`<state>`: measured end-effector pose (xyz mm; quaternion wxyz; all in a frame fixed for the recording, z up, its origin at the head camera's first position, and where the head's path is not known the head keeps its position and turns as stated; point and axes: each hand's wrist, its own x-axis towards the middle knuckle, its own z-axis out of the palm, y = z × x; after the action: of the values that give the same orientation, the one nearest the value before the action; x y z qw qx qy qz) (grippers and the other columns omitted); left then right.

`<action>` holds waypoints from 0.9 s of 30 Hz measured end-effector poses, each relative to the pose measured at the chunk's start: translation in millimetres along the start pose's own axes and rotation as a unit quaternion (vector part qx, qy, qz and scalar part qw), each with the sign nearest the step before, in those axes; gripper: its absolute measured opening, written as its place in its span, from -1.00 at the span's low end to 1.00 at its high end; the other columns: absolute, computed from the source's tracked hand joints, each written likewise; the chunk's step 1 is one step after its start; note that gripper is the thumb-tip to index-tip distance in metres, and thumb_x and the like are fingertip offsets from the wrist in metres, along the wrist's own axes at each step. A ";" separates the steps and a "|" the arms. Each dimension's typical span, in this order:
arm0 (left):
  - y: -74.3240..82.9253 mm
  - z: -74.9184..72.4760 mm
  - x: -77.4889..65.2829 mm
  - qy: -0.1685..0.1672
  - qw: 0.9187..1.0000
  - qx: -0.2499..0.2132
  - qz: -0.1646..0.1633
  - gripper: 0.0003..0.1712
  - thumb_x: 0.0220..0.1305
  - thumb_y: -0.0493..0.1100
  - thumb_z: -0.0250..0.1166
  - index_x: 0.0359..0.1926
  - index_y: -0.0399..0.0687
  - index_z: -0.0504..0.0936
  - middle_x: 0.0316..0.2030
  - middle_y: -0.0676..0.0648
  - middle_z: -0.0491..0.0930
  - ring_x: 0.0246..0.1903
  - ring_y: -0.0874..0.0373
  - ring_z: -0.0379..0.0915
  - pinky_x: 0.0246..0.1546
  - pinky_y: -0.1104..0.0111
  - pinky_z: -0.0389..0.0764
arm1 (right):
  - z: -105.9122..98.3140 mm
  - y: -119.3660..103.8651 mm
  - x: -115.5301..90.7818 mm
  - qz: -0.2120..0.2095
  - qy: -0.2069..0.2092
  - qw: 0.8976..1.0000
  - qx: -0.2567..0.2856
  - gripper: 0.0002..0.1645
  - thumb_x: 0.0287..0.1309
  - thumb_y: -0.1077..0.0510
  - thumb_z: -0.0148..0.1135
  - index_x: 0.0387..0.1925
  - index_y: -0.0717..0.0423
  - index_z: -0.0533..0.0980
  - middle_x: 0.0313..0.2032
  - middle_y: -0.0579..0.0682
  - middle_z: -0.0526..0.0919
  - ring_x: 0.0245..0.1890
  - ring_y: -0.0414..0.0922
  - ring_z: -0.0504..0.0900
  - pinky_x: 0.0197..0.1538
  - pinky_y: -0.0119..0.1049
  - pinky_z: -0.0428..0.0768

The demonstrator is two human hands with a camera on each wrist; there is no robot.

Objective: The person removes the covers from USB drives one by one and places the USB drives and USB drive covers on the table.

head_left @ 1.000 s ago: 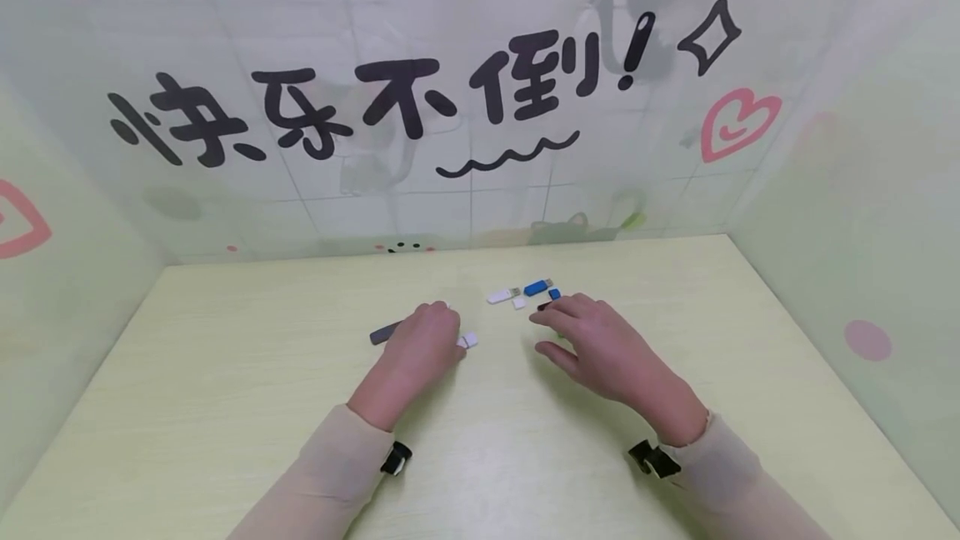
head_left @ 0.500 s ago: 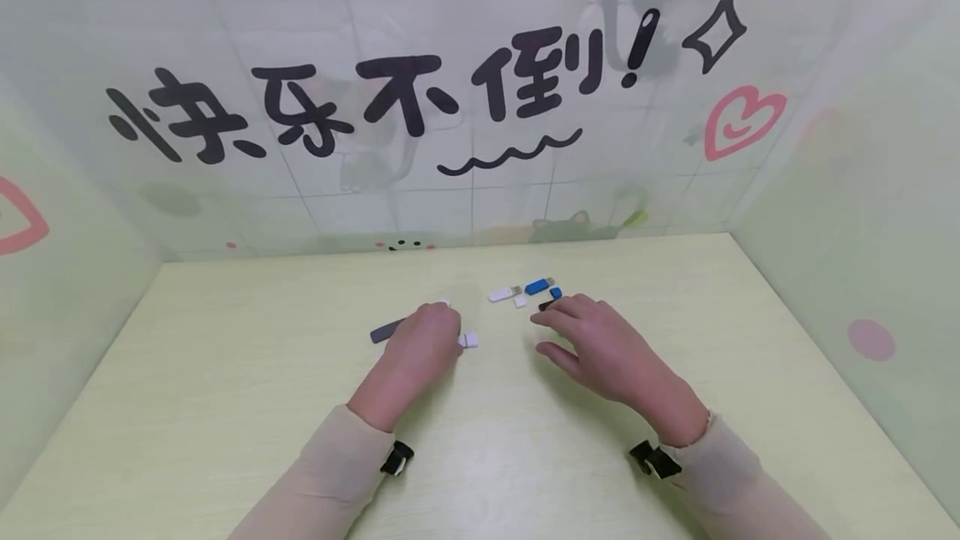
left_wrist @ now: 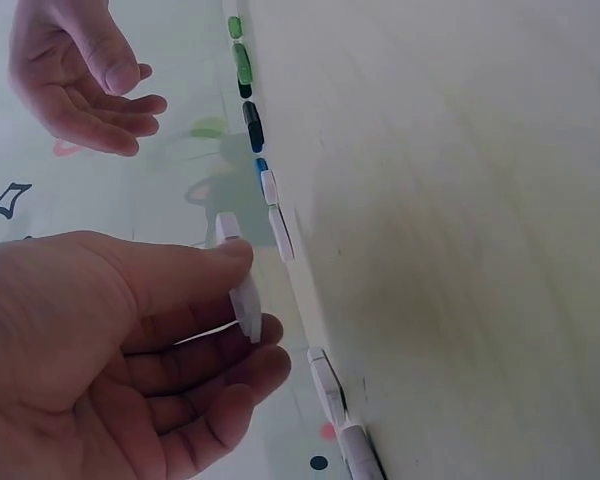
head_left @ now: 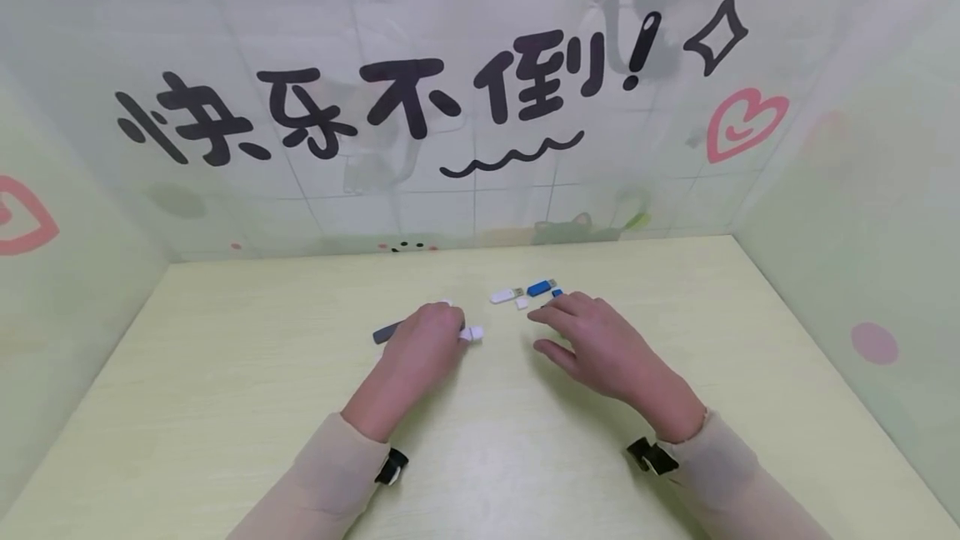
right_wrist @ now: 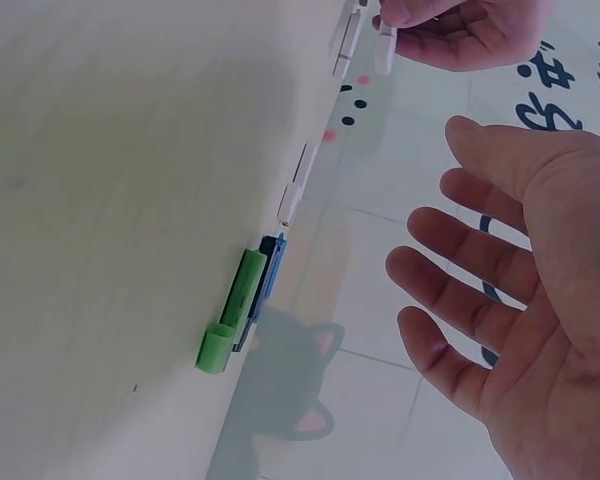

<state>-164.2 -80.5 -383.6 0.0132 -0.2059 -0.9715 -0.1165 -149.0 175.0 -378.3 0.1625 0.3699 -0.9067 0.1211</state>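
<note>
My left hand (head_left: 426, 344) pinches a white USB flash drive (left_wrist: 246, 305) between thumb and fingers. Its capped end shows past the thumb, and the left wrist view has the drive raised above the table. Open and palm inward, my right hand (head_left: 606, 348) hovers over the table with nothing in its fingers. Just beyond it lie a blue USB flash drive (head_left: 538, 288) with its metal plug bare and a blue cap (head_left: 557, 292). Beside them is another uncapped white flash drive (head_left: 506, 296) with its white cap (head_left: 522, 304).
A grey flash drive (head_left: 386, 332) lies by the left hand, partly hidden. Under the right hand, the right wrist view shows a green flash drive (right_wrist: 243, 290) and a green cap (right_wrist: 216, 348). A printed wall (head_left: 420, 207) borders the table's far edge (head_left: 300, 256).
My left hand has lifted the white flash drive slightly up and to the right. The right hand holds nearly the same place.
</note>
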 end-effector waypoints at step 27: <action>1.1 -3.2 -21.8 0.201 0.964 0.054 0.167 -0.90 0.13 -0.19 0.41 -0.40 -0.13 0.67 -0.50 0.05 0.52 -0.52 0.18 0.33 -0.51 0.40 0.38 | 6.3 -15.9 29.3 -0.026 -0.021 0.999 0.015 -0.59 0.22 -0.02 0.35 0.05 0.05 0.63 -0.05 -0.10 0.66 -0.08 -0.13 0.61 -0.01 -0.23 0.55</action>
<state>-143.8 -88.9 -381.9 0.2385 -0.3363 -0.9056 -0.0993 -158.8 143.3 -371.2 0.1412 0.3985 -0.8978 0.1230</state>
